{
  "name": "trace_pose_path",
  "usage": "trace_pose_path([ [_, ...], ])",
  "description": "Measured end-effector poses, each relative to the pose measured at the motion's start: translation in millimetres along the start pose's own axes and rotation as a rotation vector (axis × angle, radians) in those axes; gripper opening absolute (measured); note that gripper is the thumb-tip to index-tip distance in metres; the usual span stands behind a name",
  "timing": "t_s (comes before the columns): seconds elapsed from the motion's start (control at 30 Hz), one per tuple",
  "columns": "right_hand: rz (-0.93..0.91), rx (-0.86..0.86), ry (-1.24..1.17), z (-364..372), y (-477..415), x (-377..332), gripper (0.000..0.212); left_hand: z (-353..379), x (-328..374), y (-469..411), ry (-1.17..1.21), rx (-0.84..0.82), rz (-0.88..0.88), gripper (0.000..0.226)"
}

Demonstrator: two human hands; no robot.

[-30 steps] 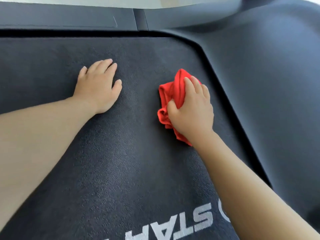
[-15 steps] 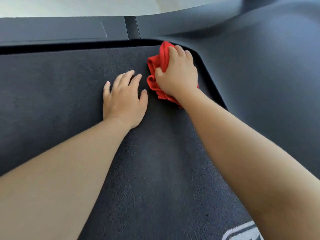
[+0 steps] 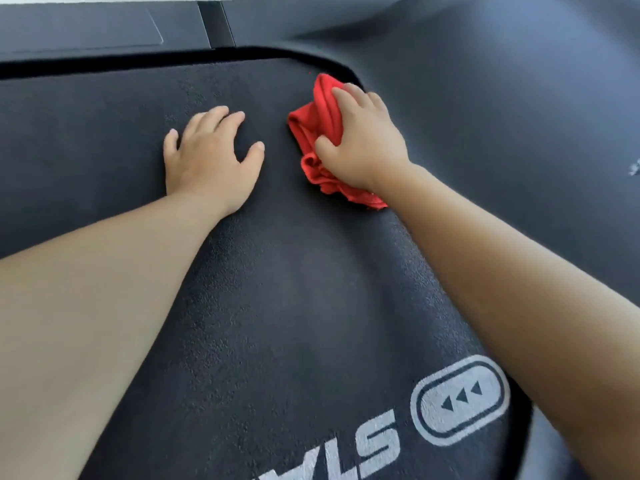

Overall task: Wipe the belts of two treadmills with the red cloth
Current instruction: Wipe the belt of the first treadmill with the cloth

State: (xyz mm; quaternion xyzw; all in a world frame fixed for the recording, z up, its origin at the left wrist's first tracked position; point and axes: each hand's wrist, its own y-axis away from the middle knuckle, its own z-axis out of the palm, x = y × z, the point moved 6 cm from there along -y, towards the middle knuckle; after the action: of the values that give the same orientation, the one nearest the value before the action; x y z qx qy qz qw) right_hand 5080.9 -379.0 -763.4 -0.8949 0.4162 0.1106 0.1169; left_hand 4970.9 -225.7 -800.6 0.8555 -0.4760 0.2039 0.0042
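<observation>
Right hand [image 3: 363,143] bunches the red cloth [image 3: 311,128] at one o'clock on the belt [image 3: 277,271], fingers curled round it; it looks soft and light, best gripped wadded under the palm, while the left hand [image 3: 211,161] lies flat, fingers spread.

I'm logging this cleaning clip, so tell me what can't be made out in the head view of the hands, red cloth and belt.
All in the head view:
red cloth: much of it is hidden under the right hand, so its full shape is unknown.
white lettering on the belt: cut off by the bottom edge.
pale mark: blurred and cut by the right edge.
second treadmill: out of frame.
</observation>
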Motion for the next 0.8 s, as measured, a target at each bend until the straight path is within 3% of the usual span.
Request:
trace_pose_path([
  [0.37,0.082,0.065,-0.017,-24.8,171.2,5.3,0.067,-1.1,21.6,68.3,-0.122,-0.181,0.231,0.061],
  [0.8,0.206,0.111,-0.035,-10.5,308.0,-78.1,0.071,-45.1,14.3,234.1,-0.076,-0.251,0.444,0.058],
])
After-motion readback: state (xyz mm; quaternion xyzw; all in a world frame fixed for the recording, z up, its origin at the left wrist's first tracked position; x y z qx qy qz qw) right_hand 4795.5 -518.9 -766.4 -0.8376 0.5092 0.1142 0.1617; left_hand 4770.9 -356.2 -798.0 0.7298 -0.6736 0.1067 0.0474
